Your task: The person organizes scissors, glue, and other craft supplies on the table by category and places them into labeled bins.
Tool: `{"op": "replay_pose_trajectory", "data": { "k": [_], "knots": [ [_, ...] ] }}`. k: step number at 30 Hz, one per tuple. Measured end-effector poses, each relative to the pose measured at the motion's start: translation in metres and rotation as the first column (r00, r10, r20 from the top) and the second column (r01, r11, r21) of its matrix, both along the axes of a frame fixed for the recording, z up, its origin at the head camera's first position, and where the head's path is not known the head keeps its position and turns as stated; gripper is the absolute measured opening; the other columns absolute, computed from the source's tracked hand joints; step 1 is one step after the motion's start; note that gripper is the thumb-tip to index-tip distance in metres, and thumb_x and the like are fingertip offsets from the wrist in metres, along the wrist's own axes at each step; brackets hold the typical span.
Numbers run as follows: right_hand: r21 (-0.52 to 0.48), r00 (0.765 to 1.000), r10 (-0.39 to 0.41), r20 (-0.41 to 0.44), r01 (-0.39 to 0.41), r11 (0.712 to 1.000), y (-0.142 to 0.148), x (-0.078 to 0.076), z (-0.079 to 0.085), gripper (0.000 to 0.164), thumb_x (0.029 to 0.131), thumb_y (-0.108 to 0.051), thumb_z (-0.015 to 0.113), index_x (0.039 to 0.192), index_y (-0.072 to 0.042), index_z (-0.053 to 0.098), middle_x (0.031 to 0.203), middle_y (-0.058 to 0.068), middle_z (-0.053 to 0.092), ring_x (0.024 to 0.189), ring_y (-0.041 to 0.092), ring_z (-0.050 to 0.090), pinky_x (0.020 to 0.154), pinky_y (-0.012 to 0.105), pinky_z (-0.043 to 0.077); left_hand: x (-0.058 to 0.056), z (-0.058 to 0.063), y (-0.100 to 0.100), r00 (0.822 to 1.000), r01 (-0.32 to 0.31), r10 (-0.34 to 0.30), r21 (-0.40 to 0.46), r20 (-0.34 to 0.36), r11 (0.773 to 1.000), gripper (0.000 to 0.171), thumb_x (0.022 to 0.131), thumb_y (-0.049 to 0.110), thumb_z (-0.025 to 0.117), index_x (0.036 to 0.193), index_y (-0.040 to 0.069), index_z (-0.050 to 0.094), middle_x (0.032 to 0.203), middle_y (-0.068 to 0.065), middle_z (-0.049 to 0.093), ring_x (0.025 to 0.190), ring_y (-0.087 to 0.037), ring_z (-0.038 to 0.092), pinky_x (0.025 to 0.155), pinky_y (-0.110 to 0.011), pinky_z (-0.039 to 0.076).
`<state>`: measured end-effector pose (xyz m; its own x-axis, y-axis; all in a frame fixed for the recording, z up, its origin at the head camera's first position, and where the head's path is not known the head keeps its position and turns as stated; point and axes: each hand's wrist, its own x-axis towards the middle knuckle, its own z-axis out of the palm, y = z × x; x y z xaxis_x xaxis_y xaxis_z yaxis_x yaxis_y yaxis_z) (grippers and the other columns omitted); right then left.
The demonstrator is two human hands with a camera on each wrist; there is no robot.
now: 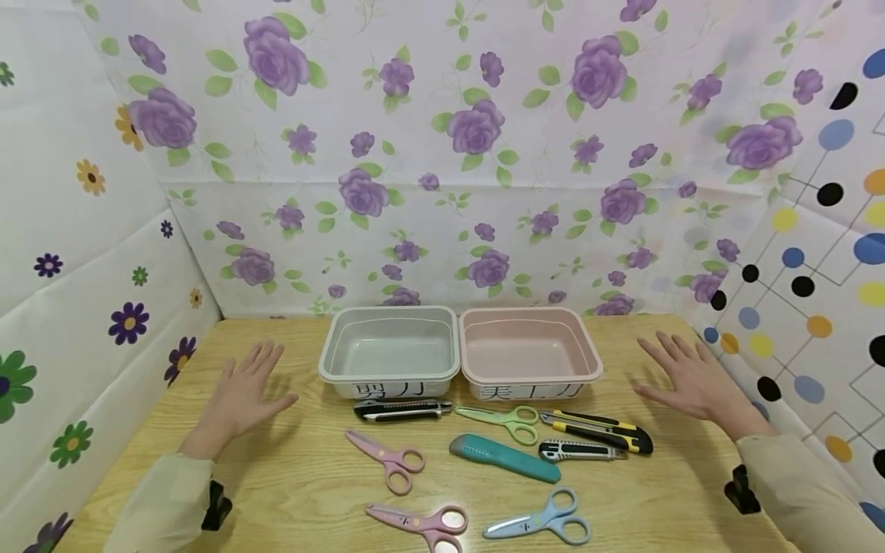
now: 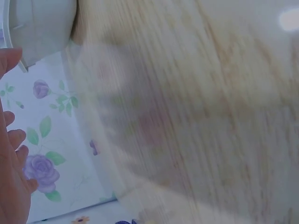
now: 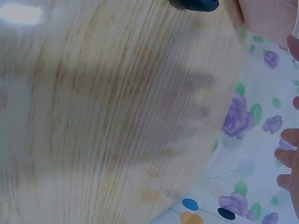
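- Released and spread, fingers loosely extended, your left hand [image 1: 238, 395] and right hand [image 1: 687, 384] lie well apart, outside the tools, each below a soft beige sleeve cuff.
- Nearest you on the smooth, glossy, wood-grained table [image 1: 290, 499], lower pink scissors [image 1: 423, 524] and blue scissors [image 1: 542, 520] lie flat, rounded loops to the right, tapered blades to the left.
- Just beyond, upper pink scissors [image 1: 389, 458] slant left of your teal cutter [image 1: 501, 458], a long rounded bar with a ridged end.
- Right of it, you have a slim silver-and-black cutter [image 1: 584, 452], then a chunkier yellow-and-black cutter [image 1: 594, 428]; green scissors [image 1: 508, 419] and a sleek black cutter [image 1: 402, 409] lie further left.
- Behind these, your grey tray [image 1: 389, 378] and pink tray [image 1: 532, 380] stand side by side, rounded rectangles in shiny plastic with flat rims.
- Furthest from you hangs a creased sheet [image 1: 415, 173] printed with purple roses.
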<state>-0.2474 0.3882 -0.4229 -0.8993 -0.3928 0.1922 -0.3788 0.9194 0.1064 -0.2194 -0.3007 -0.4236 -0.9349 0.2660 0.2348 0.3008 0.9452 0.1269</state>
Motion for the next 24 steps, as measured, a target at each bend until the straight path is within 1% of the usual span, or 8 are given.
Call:
{"op": "replay_pose_trajectory", "data": {
  "k": [4,10,13,15,19,23,24],
  "knots": [
    [-0.003,1.0,0.004,0.024,-0.004,1.0,-0.003,-0.001,0.003,0.083,0.081,-0.061,0.051,0.144,-0.014,0.025,0.141,0.027,0.028,0.124,0.047,0.028,0.098,0.063,0.016,-0.002,0.001,0.005,1.0,0.021,-0.021,0.029,0.0,0.999,0.088,0.08,0.047,0.061,0.142,-0.002,0.022,0.142,-0.027,0.025,0.13,-0.043,0.022,0.102,-0.062,0.011],
    [-0.071,0.996,0.014,0.084,-0.008,0.997,-0.006,-0.002,0.002,0.083,0.082,-0.057,0.053,0.145,-0.012,0.023,0.142,0.028,0.023,0.125,0.05,0.025,0.097,0.065,0.014,-0.003,0.002,0.013,0.998,0.055,-0.053,0.052,-0.044,0.997,0.082,0.077,0.039,0.067,0.137,-0.005,0.032,0.136,-0.028,0.035,0.123,-0.045,0.033,0.098,-0.063,0.02],
    [-0.099,0.994,0.023,0.102,-0.013,0.995,-0.007,-0.003,0.002,0.084,0.082,-0.056,0.055,0.145,-0.012,0.022,0.143,0.028,0.022,0.125,0.049,0.025,0.097,0.065,0.015,-0.003,0.002,0.014,0.997,0.061,-0.058,0.065,-0.049,0.996,0.081,0.076,0.037,0.068,0.135,-0.005,0.033,0.133,-0.027,0.039,0.119,-0.046,0.037,0.096,-0.064,0.022],
    [-0.109,0.994,0.026,0.107,-0.014,0.994,-0.008,-0.003,0.002,0.084,0.082,-0.056,0.055,0.145,-0.012,0.021,0.143,0.028,0.022,0.125,0.049,0.025,0.097,0.065,0.016,-0.003,0.002,0.015,0.997,0.063,-0.059,0.081,-0.047,0.995,0.081,0.076,0.038,0.068,0.135,-0.006,0.033,0.132,-0.028,0.039,0.117,-0.047,0.039,0.096,-0.064,0.024],
    [-0.125,0.994,0.034,0.105,-0.02,0.992,-0.009,-0.004,0.002,0.084,0.081,-0.055,0.057,0.145,-0.012,0.022,0.142,0.029,0.023,0.124,0.049,0.027,0.096,0.064,0.018,-0.003,0.002,0.016,0.999,0.052,-0.05,0.133,-0.018,0.99,0.083,0.078,0.04,0.067,0.137,-0.005,0.031,0.134,-0.029,0.037,0.117,-0.048,0.037,0.096,-0.062,0.026],
    [-0.129,0.995,0.052,0.081,-0.041,0.991,-0.01,-0.004,0.002,0.083,0.081,-0.053,0.059,0.144,-0.011,0.026,0.14,0.029,0.028,0.119,0.05,0.032,0.092,0.064,0.025,-0.002,0.003,0.018,0.998,0.031,-0.039,0.188,0.041,0.982,0.085,0.08,0.044,0.064,0.14,-0.003,0.026,0.137,-0.028,0.034,0.12,-0.048,0.035,0.093,-0.062,0.03],
    [-0.13,0.996,0.054,0.075,-0.044,0.991,-0.01,-0.004,0.002,0.082,0.081,-0.053,0.059,0.144,-0.011,0.027,0.139,0.029,0.029,0.118,0.051,0.034,0.091,0.064,0.026,-0.003,0.003,0.019,0.998,0.026,-0.038,0.205,0.056,0.978,0.086,0.08,0.045,0.063,0.141,-0.002,0.025,0.137,-0.028,0.034,0.119,-0.047,0.036,0.092,-0.062,0.032]
  ]
}}
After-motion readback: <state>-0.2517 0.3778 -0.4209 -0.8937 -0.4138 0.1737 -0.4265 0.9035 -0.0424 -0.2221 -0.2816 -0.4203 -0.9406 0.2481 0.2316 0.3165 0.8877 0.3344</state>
